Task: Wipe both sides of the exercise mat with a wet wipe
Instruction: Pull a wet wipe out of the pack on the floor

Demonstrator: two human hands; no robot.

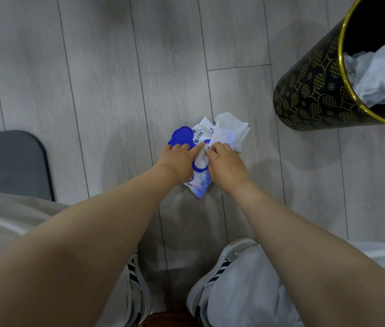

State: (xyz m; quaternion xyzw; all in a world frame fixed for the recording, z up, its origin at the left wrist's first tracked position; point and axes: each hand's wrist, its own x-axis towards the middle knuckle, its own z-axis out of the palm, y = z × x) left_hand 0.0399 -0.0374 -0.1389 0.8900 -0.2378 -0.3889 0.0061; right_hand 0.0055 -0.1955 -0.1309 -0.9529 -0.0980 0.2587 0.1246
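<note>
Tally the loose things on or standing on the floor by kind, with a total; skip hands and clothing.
Wet wipe packs: 1
Pulled-out wet wipes: 1
Exercise mats: 1
Waste bins: 1
Total: 4

Patterned bin (crumpled tissue inside)

A wet wipe pack lies on the floor ahead of two shoes, a loose wipe draped over its far right; exercise mat at left, bin holding crumpled wipes at far right.
</note>
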